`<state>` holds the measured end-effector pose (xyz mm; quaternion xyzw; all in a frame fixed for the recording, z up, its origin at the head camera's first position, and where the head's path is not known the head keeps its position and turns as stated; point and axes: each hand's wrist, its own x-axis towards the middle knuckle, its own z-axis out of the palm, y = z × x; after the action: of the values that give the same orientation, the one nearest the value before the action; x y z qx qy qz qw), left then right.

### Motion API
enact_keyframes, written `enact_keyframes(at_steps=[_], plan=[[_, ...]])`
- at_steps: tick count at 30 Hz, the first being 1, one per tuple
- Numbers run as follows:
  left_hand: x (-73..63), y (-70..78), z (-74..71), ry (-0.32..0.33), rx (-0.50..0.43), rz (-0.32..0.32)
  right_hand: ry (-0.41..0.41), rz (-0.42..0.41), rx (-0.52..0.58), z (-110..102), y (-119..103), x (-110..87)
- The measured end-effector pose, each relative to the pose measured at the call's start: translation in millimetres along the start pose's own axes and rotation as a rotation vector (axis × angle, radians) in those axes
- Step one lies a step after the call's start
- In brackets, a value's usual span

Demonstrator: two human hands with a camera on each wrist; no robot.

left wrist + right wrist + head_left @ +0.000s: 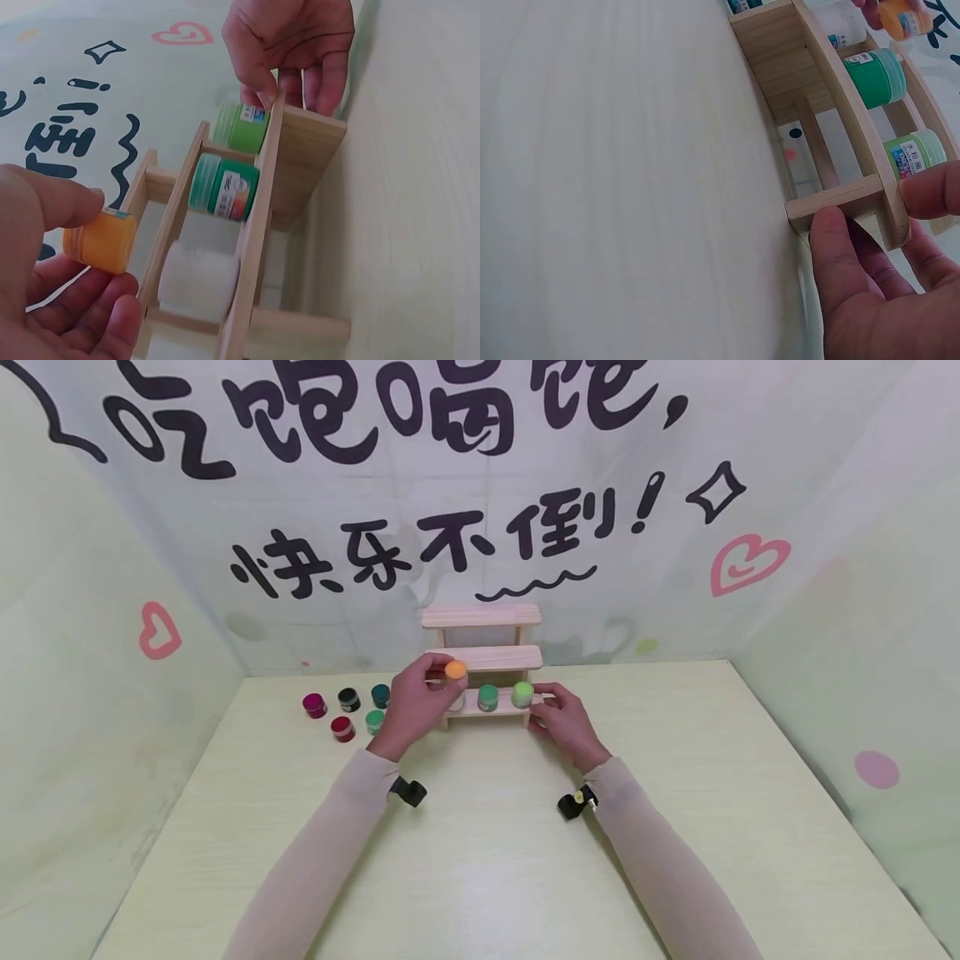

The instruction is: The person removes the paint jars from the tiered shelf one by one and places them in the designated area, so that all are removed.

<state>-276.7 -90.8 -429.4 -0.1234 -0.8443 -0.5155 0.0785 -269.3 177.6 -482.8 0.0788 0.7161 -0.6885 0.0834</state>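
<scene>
My left hand [414, 700] pinches a small orange paint jar [106, 241] between thumb and fingers, in front of the middle step of a three-step wooden rack [482, 617]. On the lowest step stand a white jar [199, 279], a green jar [225, 187] and a light green jar [915, 155]. The right hand [567, 720] grips the right end of that step, thumb up beside the light green jar and fingers against the end support [840, 201]. In the head view the left hand partly covers the white jar.
Left of the rack, several more jars stand on the pale table [480, 860]: magenta [315, 706], black [348, 699], dark teal [381, 696], red [342, 729] and mint green [375, 721]. A printed cloth [360, 635] hangs close behind the rack.
</scene>
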Motion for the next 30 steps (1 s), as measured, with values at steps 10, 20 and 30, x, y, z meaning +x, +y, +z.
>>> enact_keyframes(at_steps=[10, 20, 30], plan=[[-17.1, -19.2, -26.6, 0.017, 0.030, -0.016, 0.010, 0.003, -0.005, 0.5, 0.5, -0.4], [-32.9, -41.0, -50.0, 0.012, 0.069, -0.062, 0.002, -0.007, -0.008, -0.6, 1.9, -0.3], [-49.1, -60.9, -71.7, 0.035, 0.098, -0.071, 0.004, -0.013, 0.001, 0.8, 1.0, 0.6]])
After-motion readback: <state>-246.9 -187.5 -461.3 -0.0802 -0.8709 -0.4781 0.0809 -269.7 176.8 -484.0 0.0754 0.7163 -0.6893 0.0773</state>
